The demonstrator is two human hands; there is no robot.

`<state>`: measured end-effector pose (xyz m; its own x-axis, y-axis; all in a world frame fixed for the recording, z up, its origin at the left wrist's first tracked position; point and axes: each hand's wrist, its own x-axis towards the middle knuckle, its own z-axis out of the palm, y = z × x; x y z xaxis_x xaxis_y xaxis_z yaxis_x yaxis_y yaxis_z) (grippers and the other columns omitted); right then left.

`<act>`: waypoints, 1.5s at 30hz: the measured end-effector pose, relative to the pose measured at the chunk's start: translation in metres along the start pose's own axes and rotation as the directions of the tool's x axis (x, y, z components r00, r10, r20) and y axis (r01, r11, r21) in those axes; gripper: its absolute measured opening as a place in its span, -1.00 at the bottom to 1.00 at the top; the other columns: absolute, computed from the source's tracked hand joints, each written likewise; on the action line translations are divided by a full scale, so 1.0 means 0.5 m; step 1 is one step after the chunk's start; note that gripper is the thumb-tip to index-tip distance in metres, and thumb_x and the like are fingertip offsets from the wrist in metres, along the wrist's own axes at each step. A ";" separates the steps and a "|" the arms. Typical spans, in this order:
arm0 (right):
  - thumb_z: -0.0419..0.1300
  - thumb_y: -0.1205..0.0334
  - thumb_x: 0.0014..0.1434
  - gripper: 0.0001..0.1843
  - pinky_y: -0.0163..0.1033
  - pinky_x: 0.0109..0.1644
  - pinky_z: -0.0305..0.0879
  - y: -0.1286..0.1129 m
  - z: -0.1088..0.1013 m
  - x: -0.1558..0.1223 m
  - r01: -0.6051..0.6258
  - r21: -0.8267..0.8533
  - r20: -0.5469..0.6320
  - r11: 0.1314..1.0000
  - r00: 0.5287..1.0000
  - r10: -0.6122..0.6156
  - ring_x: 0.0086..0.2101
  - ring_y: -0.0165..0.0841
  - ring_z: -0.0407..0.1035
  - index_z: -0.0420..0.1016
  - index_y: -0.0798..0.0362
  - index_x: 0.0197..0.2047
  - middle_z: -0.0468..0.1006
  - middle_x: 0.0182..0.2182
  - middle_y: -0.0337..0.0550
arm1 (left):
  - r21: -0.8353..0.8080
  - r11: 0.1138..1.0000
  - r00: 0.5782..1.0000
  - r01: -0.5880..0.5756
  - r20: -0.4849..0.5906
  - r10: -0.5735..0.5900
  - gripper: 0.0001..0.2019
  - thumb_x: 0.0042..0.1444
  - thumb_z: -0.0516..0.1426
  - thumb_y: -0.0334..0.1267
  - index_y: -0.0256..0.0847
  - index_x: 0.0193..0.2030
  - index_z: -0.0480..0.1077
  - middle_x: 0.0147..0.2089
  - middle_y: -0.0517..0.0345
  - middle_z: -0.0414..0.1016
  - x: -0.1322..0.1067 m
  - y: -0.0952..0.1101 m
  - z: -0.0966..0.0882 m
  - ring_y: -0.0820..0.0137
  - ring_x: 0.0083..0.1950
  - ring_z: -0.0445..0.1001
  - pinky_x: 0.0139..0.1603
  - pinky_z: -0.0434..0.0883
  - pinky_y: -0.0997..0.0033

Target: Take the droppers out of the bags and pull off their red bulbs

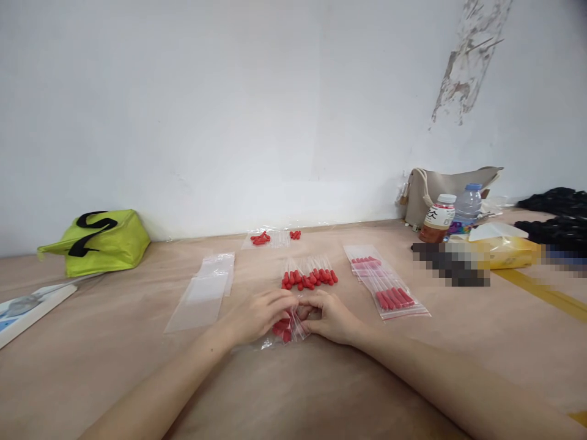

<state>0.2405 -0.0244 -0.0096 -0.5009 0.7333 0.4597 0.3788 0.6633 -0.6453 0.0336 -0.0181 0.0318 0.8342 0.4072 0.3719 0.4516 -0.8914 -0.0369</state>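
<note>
In the middle of the table, a crinkled clear plastic bag (pixel 300 330) with red pieces (pixel 281 330) in it lies between my hands. My left hand (pixel 261 315) curls over its left side, fingers partly hiding the red pieces. On the other side, my right hand (pixel 331 319) pinches the bag with thumb and fingers. Just beyond my fingertips is a row of red-ended pieces with thin clear shafts or wrapping (pixel 309 278). To the right lie filled zip bags (pixel 394 296) holding similar red pieces side by side. Flat clear bags (pixel 202 296) are stacked to the left.
More red pieces (pixel 260 238) in clear plastic lie near the wall. A yellow-green bag (pixel 105 244) and a printed board (pixel 32 308) are at left. Bottles (pixel 439 220), a beige bag (pixel 458 180) and a yellow tissue pack (pixel 509 250) stand at right.
</note>
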 end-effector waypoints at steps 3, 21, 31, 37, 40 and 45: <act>0.33 0.19 -0.19 -0.66 -0.34 -0.28 0.19 -0.005 -0.006 0.001 -0.019 -0.002 0.001 1.000 1.000 0.019 -0.42 -0.43 0.33 0.45 0.01 -0.27 0.50 -0.49 -0.32 | -0.149 0.965 0.976 0.216 0.037 -0.213 -0.63 0.16 -0.02 -0.27 -0.17 0.13 0.10 0.08 0.04 0.31 -0.044 -0.005 -0.005 0.37 0.06 0.31 0.01 0.32 0.36; 0.30 0.29 -0.22 -0.65 -0.35 -0.32 0.23 0.000 0.010 0.009 -0.071 0.014 0.041 0.997 0.997 0.070 -0.36 -0.43 0.30 0.41 0.06 -0.27 0.42 -0.34 -0.22 | -0.268 0.889 0.928 0.371 0.091 -0.360 -0.48 0.11 0.04 -0.19 -0.14 0.21 0.02 0.18 -0.03 0.20 -0.108 0.007 0.019 0.27 0.15 0.22 0.10 0.25 0.15; 0.12 0.26 0.08 -0.82 -0.20 -0.12 0.11 0.010 0.002 0.010 0.333 -0.442 0.135 0.833 0.943 -0.305 -0.22 -0.35 0.25 0.44 0.03 -0.21 0.46 -0.23 -0.13 | -0.203 0.925 0.946 0.322 0.107 -0.306 -0.49 0.13 0.02 -0.16 -0.14 0.22 0.02 0.19 -0.03 0.18 -0.107 0.002 0.019 0.25 0.19 0.16 0.19 0.07 0.00; -0.01 0.31 0.18 -0.79 -0.23 -0.20 0.06 0.011 0.000 0.013 0.366 -0.524 0.198 0.769 0.930 -0.308 -0.28 -0.38 0.19 0.43 0.00 -0.22 0.46 -0.31 -0.15 | -0.231 0.883 0.907 0.409 0.215 -0.363 -0.50 0.15 -0.04 -0.06 -0.03 0.23 0.00 0.24 0.12 0.10 -0.106 0.001 0.016 0.29 0.26 0.05 0.27 -0.08 0.07; -0.02 0.29 0.18 -0.80 -0.24 -0.18 0.06 0.006 -0.011 0.008 0.347 -0.482 0.199 0.805 0.938 -0.286 -0.28 -0.38 0.18 0.43 0.01 -0.22 0.44 -0.31 -0.15 | -0.226 0.882 0.898 0.413 0.262 -0.353 -0.51 0.17 -0.08 -0.04 0.01 0.24 -0.03 0.26 0.19 0.06 -0.106 -0.001 0.014 0.32 0.28 0.00 0.28 -0.13 0.06; 0.08 0.28 0.09 -0.73 -0.21 -0.12 0.08 0.000 -0.018 0.003 0.322 -0.442 0.227 0.838 0.943 -0.243 -0.23 -0.35 0.20 0.37 0.01 -0.10 0.44 -0.20 -0.16 | -0.191 0.893 0.895 0.408 0.278 -0.349 -0.50 0.17 -0.10 -0.02 0.04 0.25 -0.07 0.29 0.21 -0.01 -0.109 -0.003 0.016 0.33 0.29 -0.03 0.28 -0.15 0.06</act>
<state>0.2464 -0.0220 -0.0035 -0.7409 0.4969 0.4519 0.4998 0.8573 -0.1233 -0.0098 -0.0374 0.0040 0.6765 0.7311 0.0882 0.6831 -0.6678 0.2958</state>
